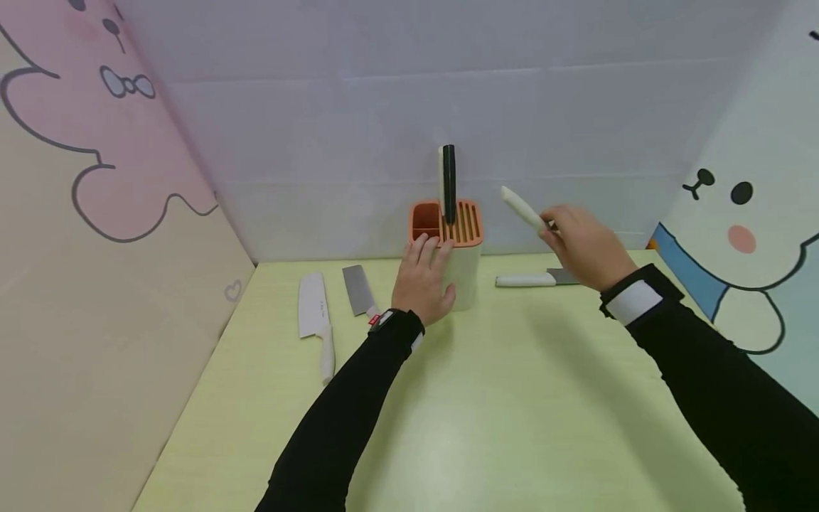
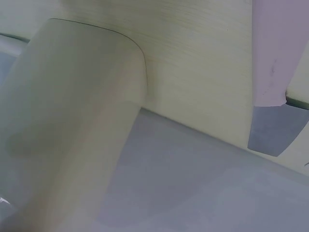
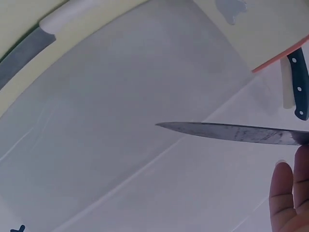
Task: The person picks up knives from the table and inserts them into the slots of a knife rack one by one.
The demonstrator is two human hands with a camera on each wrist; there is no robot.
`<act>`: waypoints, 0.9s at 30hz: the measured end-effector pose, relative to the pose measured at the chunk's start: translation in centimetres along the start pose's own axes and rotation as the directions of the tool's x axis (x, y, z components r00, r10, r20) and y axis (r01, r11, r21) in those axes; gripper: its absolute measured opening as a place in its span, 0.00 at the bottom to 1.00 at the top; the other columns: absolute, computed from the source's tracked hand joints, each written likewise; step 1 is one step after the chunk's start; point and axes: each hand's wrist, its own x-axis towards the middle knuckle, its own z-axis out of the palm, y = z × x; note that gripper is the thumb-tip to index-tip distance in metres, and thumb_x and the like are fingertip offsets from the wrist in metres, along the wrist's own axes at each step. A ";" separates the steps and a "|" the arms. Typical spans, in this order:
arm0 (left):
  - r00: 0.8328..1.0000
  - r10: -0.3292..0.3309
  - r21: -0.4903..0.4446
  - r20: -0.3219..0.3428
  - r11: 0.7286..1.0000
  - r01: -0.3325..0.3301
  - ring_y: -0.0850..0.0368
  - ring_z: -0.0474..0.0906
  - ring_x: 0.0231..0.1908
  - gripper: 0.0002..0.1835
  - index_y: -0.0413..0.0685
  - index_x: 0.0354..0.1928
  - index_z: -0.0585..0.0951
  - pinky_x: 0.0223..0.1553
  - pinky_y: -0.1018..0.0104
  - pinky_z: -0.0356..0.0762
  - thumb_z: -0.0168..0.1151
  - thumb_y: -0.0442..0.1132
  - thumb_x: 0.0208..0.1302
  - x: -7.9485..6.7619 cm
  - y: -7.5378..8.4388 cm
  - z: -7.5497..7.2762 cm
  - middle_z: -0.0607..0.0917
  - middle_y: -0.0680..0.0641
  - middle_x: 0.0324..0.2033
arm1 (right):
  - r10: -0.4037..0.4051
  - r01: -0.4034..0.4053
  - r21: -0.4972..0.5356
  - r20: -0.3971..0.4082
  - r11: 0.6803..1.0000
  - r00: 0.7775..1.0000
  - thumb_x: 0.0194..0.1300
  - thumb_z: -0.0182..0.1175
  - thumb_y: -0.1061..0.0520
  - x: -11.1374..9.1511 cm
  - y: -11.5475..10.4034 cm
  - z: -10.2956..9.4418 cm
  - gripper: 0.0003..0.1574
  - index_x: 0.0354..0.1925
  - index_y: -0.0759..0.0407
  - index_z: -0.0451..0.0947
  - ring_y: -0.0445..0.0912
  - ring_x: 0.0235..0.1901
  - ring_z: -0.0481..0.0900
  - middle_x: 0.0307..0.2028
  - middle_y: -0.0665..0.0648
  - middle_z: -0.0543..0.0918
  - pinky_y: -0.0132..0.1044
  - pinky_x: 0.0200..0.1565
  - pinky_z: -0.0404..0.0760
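Observation:
My left hand (image 1: 425, 277) rests against the front of a cream knife block (image 1: 467, 277) with an orange slotted top, fingertips at its rim. A black-handled knife (image 1: 450, 181) and a pale-handled one (image 1: 441, 178) stand in its slots. To the right of the block, my right hand (image 1: 585, 242) pinches a knife (image 1: 521, 206) where handle meets blade, its white handle angled up and left. In the right wrist view its narrow pointed blade (image 3: 227, 132) is bare, apart from the block. The left wrist view shows the block's side (image 2: 82, 96), not the fingers.
A large white-handled cleaver (image 1: 313, 306) and a smaller cleaver (image 1: 358, 288) lie left of the block. Another white-handled knife (image 1: 526, 280) lies on the table (image 1: 486, 405) below my right hand. A pale wall covering (image 1: 358, 128) stands behind.

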 end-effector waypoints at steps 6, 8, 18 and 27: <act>1.000 -0.002 -0.003 -0.007 1.000 0.002 0.43 0.49 0.67 0.41 0.48 0.69 0.57 0.69 0.48 0.45 0.62 0.51 0.56 0.0 0.1 0.0 0.64 0.40 0.62 | -0.017 0.022 0.060 -0.077 0.998 0.997 0.62 0.59 0.65 2.7 -1.3 -0.5 0.15 0.46 0.69 0.68 0.55 0.34 0.70 0.36 0.65 0.73 0.50 0.32 0.75; 1.000 -0.009 -0.004 0.006 1.000 0.009 0.44 0.48 0.67 0.41 0.48 0.69 0.56 0.69 0.49 0.43 0.61 0.51 0.56 0.1 0.0 0.0 0.63 0.41 0.63 | -0.007 0.017 0.105 -0.096 0.994 0.995 0.64 0.58 0.64 3.7 -2.0 -0.6 0.15 0.47 0.69 0.68 0.55 0.36 0.70 0.37 0.65 0.73 0.50 0.34 0.74; 1.000 -0.019 -0.023 -0.023 1.000 0.019 0.43 0.50 0.67 0.41 0.47 0.68 0.57 0.68 0.47 0.45 0.63 0.50 0.55 0.0 -0.1 0.2 0.64 0.40 0.62 | 0.185 -0.068 0.501 -0.187 0.863 0.965 0.70 0.49 0.63 8.5 -4.4 -0.5 0.12 0.48 0.70 0.69 0.49 0.40 0.72 0.40 0.63 0.74 0.41 0.38 0.74; 0.999 -0.039 -0.007 0.019 0.999 0.039 0.45 0.45 0.68 0.41 0.49 0.69 0.55 0.69 0.49 0.40 0.60 0.53 0.56 0.2 0.2 0.5 0.61 0.42 0.64 | 0.313 -0.128 0.655 -0.172 0.745 0.934 0.71 0.45 0.66 10.4 -8.1 -0.5 0.13 0.49 0.74 0.67 0.51 0.41 0.70 0.40 0.67 0.73 0.32 0.36 0.70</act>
